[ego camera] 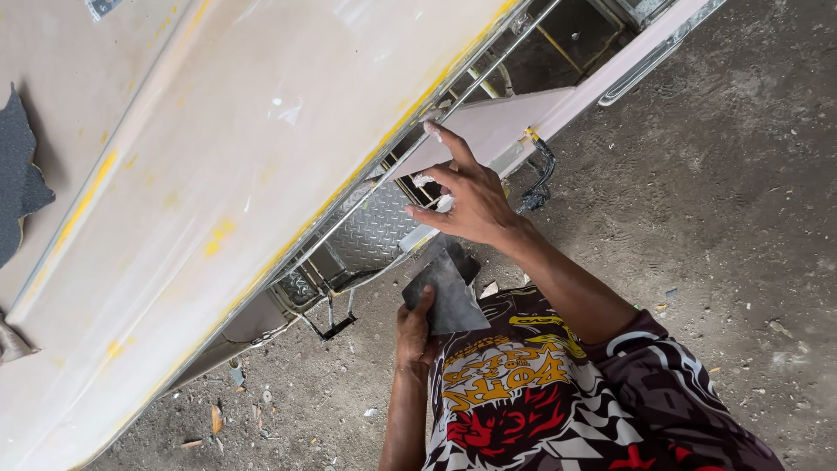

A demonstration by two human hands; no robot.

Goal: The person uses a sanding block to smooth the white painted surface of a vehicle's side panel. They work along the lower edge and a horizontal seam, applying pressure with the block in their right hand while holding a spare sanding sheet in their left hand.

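**Operator:** Dark grey sandpaper sheet [449, 296], that is what I have in my left hand [416, 336]. The thumb presses on its face and the fingers are closed behind it, so it is pinched at its lower left corner. The sheet stands just above the patterned shirt [532, 392], low in the middle of the view.

**Observer:** And your right hand?

**Operator:** My right hand [466, 196] is up at the lower edge of the pale cream body panel [235, 174]. The fingers are spread, the index fingertip touching the panel's edge near the thin metal rod [488, 74] that runs along it. It holds nothing that I can make out; there is a whitish smear on the fingertips.

**Observer:** What is around the panel?

**Operator:** Yellow paint shows through in streaks along the sanded edge. Below the edge I see a patch of metal tread plate [375, 227], and a black cable [540, 179] hangs just beside my right wrist. Another dark abrasive piece [17, 183] lies on the panel at the far left. Underneath is grey dirt ground [741, 174] with scattered bits of debris.
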